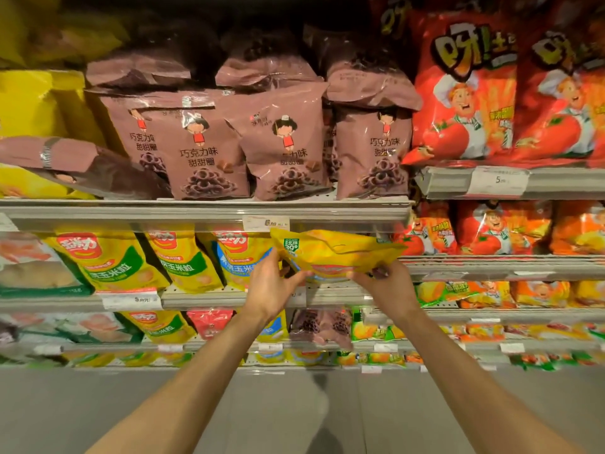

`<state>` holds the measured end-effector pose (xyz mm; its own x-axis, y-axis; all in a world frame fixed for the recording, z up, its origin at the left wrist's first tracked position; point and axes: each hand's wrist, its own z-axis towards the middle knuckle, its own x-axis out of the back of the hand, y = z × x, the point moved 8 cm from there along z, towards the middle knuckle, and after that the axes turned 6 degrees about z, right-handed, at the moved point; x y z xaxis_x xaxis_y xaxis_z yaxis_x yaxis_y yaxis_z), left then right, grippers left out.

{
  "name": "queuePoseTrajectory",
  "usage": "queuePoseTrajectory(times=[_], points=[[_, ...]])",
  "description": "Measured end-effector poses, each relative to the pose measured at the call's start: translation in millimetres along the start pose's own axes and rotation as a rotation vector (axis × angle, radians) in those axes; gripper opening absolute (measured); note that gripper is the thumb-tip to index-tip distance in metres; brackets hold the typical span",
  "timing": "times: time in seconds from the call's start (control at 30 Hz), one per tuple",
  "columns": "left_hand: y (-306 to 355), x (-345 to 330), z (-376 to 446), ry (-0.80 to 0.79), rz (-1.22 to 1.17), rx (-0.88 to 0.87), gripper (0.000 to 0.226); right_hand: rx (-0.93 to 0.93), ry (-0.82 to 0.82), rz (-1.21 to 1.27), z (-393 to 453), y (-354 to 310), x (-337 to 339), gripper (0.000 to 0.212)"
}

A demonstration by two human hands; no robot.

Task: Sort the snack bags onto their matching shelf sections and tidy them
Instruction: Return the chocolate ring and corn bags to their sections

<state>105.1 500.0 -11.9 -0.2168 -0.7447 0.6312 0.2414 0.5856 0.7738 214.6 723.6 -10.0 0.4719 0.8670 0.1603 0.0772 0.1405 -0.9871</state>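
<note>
Item in hand: one yellow snack bag [330,253], held flat and tilted at the mouth of the second shelf [334,296], just under the price rail [203,213] of the shelf above, right of the standing yellow bags. Left hand [273,286] pinches its near-left edge, thumb on top and fingers beneath; right hand [383,283] grips the near-right corner, fingers curled round it. Risks, as judged: the bag's far edge may catch the rail overhead and crumple; pushed in carelessly, it may knock the neighbouring blue-and-yellow bag [239,257] sideways; the slick film may slide from a light pinch. Count, left to right: one brown bag [82,165] fallen flat, misplaced atop yellow stock; four brown chocolate-ring bags [209,155] upright in front, at least three more stacked above; two yellow-green corn bags [108,260]; one blue-and-yellow bag; two large red tomato bags [465,93] upper right; about three smaller ones below. Lower rows too blurred to count.
</note>
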Motion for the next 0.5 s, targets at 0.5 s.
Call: queuePoseTrajectory(times=[0.5], points=[[3,-14,7,0.000,-0.285,0.036,0.067,-0.033,-0.210,0.092,22,3,-13,0.030]])
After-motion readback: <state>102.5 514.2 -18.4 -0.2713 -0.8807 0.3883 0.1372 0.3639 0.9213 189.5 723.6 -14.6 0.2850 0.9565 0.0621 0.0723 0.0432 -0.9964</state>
